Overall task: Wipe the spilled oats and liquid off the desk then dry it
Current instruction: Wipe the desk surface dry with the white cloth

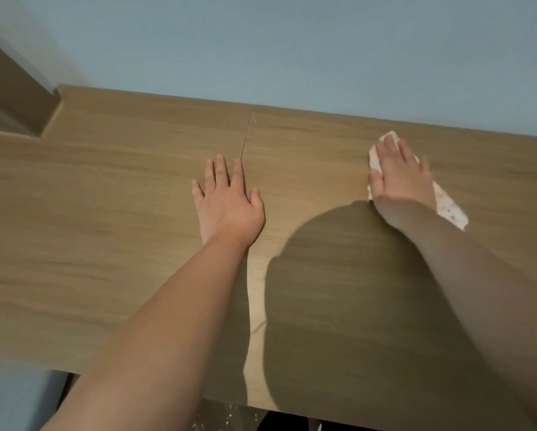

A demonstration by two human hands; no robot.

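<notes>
My right hand (399, 172) lies flat with straight fingers on a white cloth with small pink specks (447, 206), pressing it onto the wooden desk (121, 228) near the far right. The cloth shows beyond my fingertips and trails out under my wrist. My left hand (228, 202) rests flat on the desk near the middle, fingers spread, beside a thin seam (247, 135) in the desktop. I see no oats or liquid on the desktop. The right hand is slightly blurred.
A pale blue wall (292, 48) runs along the desk's far edge. A wooden panel (9, 85) stands at the far left corner. Below the front edge, small pale specks (217, 421) lie on the dark floor. My head's shadow falls on the desk's near right.
</notes>
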